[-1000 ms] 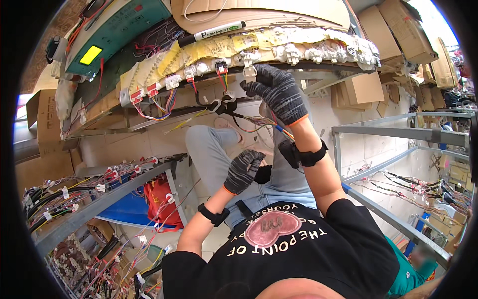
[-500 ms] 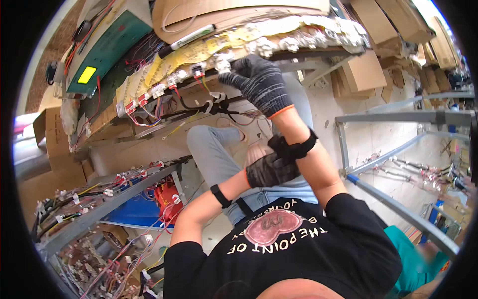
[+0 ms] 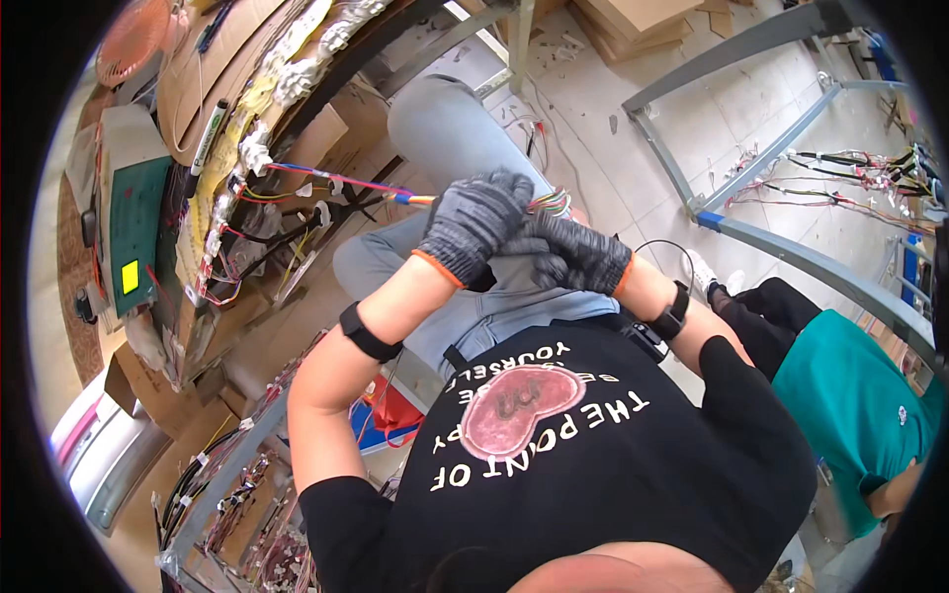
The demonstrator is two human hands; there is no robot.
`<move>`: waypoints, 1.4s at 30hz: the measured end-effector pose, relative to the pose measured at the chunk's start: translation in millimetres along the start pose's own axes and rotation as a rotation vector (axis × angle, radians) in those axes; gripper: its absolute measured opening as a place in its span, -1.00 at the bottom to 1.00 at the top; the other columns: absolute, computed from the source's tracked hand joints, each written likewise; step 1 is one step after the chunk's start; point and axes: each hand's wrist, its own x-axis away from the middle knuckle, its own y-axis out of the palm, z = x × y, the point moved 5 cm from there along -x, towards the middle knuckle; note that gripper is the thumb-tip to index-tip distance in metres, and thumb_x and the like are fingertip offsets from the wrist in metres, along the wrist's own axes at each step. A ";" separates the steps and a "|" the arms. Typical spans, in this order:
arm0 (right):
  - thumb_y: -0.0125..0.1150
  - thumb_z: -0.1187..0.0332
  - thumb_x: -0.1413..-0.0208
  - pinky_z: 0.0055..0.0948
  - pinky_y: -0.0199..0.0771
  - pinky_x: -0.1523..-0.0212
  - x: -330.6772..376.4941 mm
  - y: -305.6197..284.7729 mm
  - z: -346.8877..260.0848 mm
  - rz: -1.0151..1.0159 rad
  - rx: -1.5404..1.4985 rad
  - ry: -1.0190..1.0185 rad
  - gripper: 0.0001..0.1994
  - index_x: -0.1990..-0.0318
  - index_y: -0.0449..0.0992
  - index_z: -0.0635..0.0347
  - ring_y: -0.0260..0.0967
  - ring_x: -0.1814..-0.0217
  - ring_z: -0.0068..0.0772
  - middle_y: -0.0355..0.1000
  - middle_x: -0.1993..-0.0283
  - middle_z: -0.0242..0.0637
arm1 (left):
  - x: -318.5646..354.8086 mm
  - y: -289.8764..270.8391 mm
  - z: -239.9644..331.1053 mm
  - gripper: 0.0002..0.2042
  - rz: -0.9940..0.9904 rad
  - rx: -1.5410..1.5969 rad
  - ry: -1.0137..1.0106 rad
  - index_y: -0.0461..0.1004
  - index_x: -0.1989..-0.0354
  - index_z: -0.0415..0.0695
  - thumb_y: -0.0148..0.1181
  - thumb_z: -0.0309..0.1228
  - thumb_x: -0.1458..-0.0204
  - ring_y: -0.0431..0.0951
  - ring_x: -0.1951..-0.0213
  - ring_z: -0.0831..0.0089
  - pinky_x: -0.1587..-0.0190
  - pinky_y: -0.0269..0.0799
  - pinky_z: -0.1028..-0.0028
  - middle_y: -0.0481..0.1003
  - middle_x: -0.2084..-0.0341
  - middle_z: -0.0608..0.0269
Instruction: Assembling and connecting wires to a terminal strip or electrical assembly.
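Note:
Both my hands wear grey knit gloves with orange cuffs and meet in front of my chest. My left hand (image 3: 474, 225) is closed around a bundle of coloured wires (image 3: 341, 182) that runs left to the harness board (image 3: 219, 212). My right hand (image 3: 581, 255) lies against the left one, gripping the same bundle where its coloured wire ends (image 3: 551, 203) stick out above the fingers. Black bands sit on both wrists. My grey-trousered knees are just beyond the hands.
White connectors (image 3: 259, 148) line the board, with a marker pen (image 3: 210, 135) and a green panel (image 3: 136, 232) beside it. Cardboard boxes (image 3: 633, 15) lie on the floor. A grey metal frame (image 3: 791, 259) carries more wires at right. A person in teal (image 3: 860, 410) sits close by.
My right hand has come down from the board and joined my left hand on the wire bundle. The view has swung, so the board now sits at the left.

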 end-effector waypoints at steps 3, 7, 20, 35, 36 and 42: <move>-0.03 0.14 -0.18 -0.51 0.37 0.37 0.2 15.2 -14.8 0.206 -0.372 -0.003 -0.60 -0.07 0.30 0.20 0.19 0.57 -0.71 0.41 0.06 -0.29 | 31.5 -26.4 -6.3 -0.77 -0.056 -0.013 0.020 0.38 0.35 -0.09 0.07 -0.20 0.06 0.50 0.45 0.25 0.49 0.39 0.34 0.42 0.53 0.22; -0.05 0.20 -0.20 -0.51 0.38 0.23 -8.6 15.7 -44.4 -0.019 -0.593 -0.377 -0.64 -0.05 0.31 0.22 0.30 0.43 -0.63 0.39 0.05 -0.37 | 107.5 -80.2 -9.4 -0.74 0.241 0.073 0.111 0.40 0.34 -0.04 0.30 -0.35 0.24 0.44 0.55 0.24 0.54 0.30 0.33 0.43 0.56 0.22; 0.05 0.36 0.05 -0.22 0.39 0.35 -64.9 101.5 31.6 -0.179 1.675 -0.444 -0.81 0.28 0.40 0.22 0.39 0.36 -0.01 0.41 0.44 -0.09 | 76.0 -43.9 -45.2 -0.80 -0.233 1.592 -0.870 0.35 0.28 -0.18 0.16 -0.36 0.00 0.30 0.63 0.70 0.63 0.19 0.65 0.38 0.60 0.39; 0.39 0.51 0.21 -0.51 0.42 0.13 -34.9 45.7 -140.6 0.713 1.085 -1.119 -0.62 0.16 0.44 0.29 0.40 0.22 -0.49 0.44 0.21 -0.26 | 86.7 -37.2 -66.8 -0.70 0.889 0.887 -0.664 0.33 0.24 -0.23 0.27 -0.57 0.17 0.48 0.36 0.50 0.28 0.42 0.48 0.43 0.43 0.22; 0.37 0.55 0.21 -0.51 0.42 0.10 -38.4 64.3 -144.7 0.644 0.948 -1.163 -0.60 0.13 0.42 0.29 0.40 0.20 -0.48 0.43 0.17 -0.25 | 84.9 -39.3 -66.7 -0.70 0.900 0.890 -0.662 0.33 0.24 -0.23 0.27 -0.57 0.17 0.48 0.36 0.50 0.28 0.42 0.48 0.43 0.43 0.22; 0.08 0.43 -0.11 -0.51 0.44 0.10 -102.9 76.7 -153.9 0.116 0.363 -0.715 -0.73 0.05 0.37 0.36 0.42 0.17 -0.43 0.45 0.17 -0.21 | 76.0 -36.0 -56.2 -0.66 0.796 1.443 -0.725 0.31 0.18 -0.21 0.19 -0.67 0.18 0.47 0.34 0.54 0.24 0.43 0.53 0.43 0.36 0.26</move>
